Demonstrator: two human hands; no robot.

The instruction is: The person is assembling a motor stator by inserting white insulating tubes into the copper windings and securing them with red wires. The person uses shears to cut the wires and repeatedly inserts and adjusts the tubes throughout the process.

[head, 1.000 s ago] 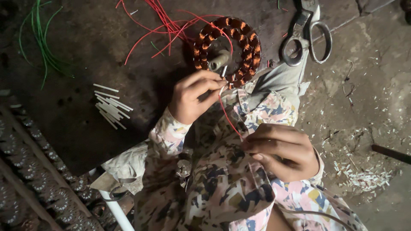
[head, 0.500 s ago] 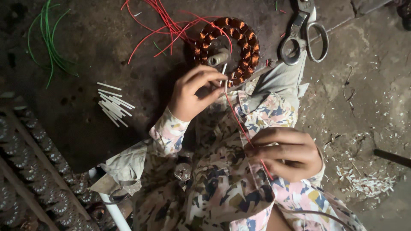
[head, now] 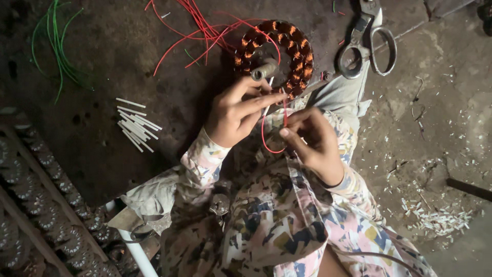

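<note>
red wire (head: 266,141) looped, pinched between left hand (head: 238,115) and right hand (head: 312,141) fingers, beside copper-wound stator (head: 300,51); white sleeves (head: 136,125) waiting unused.

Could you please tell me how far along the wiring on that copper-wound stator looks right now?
Looks done: the stator carries copper coils all round its ring, and red leads already trail from it. In hand: the left hand and right hand pinch a red wire looped between them, just below the stator. Left, likely: the white sleeves, green wires and scissors lie untouched.
</note>
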